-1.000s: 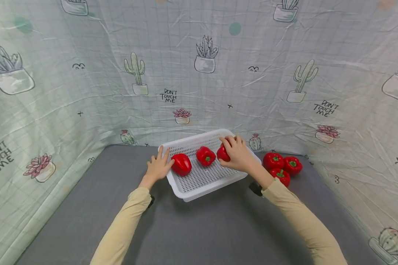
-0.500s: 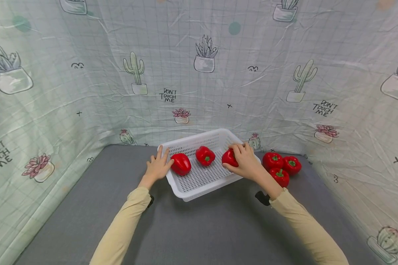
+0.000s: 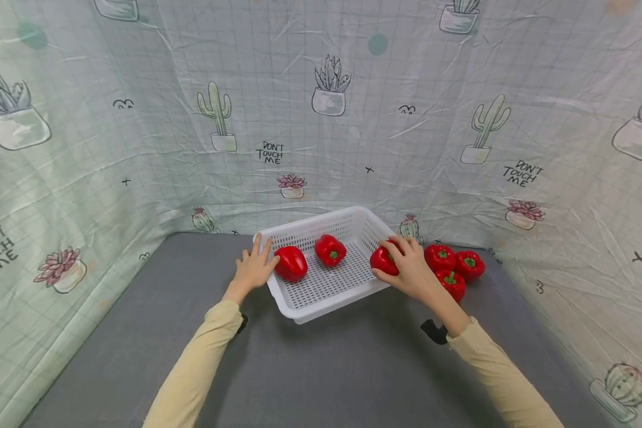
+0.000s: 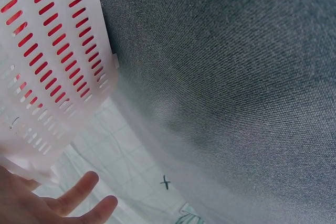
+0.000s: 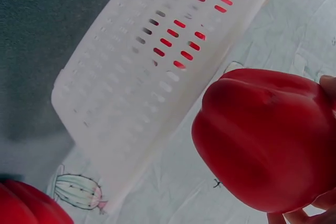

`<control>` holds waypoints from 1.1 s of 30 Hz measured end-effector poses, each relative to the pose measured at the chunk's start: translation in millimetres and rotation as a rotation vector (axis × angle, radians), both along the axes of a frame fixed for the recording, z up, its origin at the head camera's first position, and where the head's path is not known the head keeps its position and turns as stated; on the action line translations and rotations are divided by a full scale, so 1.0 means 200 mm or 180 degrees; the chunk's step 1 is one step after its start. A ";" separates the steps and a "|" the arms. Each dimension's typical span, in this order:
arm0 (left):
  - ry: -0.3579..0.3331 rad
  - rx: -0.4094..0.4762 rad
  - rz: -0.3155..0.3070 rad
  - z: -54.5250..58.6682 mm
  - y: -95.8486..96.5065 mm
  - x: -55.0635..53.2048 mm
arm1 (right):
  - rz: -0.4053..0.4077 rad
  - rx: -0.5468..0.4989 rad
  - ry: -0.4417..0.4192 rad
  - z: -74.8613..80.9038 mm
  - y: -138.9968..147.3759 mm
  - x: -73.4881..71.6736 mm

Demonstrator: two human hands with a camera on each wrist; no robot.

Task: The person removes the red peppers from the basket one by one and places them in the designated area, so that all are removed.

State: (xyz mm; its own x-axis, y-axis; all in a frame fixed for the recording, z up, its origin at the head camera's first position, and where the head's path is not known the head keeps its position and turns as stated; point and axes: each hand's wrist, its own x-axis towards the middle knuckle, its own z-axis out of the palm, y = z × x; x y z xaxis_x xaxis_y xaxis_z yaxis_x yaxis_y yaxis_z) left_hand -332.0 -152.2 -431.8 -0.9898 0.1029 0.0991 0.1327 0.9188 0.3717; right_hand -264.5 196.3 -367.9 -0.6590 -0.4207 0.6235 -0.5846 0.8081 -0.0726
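Note:
My right hand (image 3: 414, 273) grips a red bell pepper (image 3: 383, 259) over the right end of a white perforated plastic basket (image 3: 321, 308). In the right wrist view this held pepper (image 5: 268, 140) appears beyond the basket's rim, with fingertips on its far side. My left hand (image 3: 253, 270) lies at the basket's left rim with its fingers spread and mostly straight. Part of that hand (image 4: 68, 203) shows beside the basket wall (image 4: 52, 51) in the left wrist view. Inside the basket, a bell pepper (image 3: 291, 264) lies near my left hand and another bell pepper (image 3: 330, 250) sits near the back wall.
Right of the basket, three red bell peppers cluster on the dark grey table (image 3: 331, 368): a back-left pepper (image 3: 440, 258), a right pepper (image 3: 469, 266) and a front pepper (image 3: 452, 285). A printed cactus curtain (image 3: 331, 148) rises behind and along both sides.
My right hand, gripping the pepper, has moved rightward and slightly toward me, from inside the basket's right part to over its right end. My left hand and the basket stay nearly still.

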 end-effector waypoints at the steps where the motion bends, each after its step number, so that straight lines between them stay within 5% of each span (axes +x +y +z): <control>1: -0.0008 0.0005 0.0000 0.00 0.00 0.00 | -0.0005 -0.0003 0.0042 -0.01 0.01 0.00; 13: -0.0024 0.0001 -0.0011 0.00 0.01 0.01 | -0.0018 -0.0098 0.0359 -0.06 0.10 0.05; 33: -0.0039 -0.0008 -0.0009 0.01 0.00 0.01 | -0.0586 -0.0313 0.0123 -0.12 0.31 0.14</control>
State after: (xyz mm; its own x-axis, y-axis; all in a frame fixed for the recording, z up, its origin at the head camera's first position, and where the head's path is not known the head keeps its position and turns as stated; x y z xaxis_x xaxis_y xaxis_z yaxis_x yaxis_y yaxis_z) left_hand -329.5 -151.9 -430.3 -0.9906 0.1059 0.0866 0.1307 0.9194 0.3710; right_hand -236.0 257.5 -391.0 -0.6939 -0.2312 0.6820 -0.4315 0.8917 -0.1368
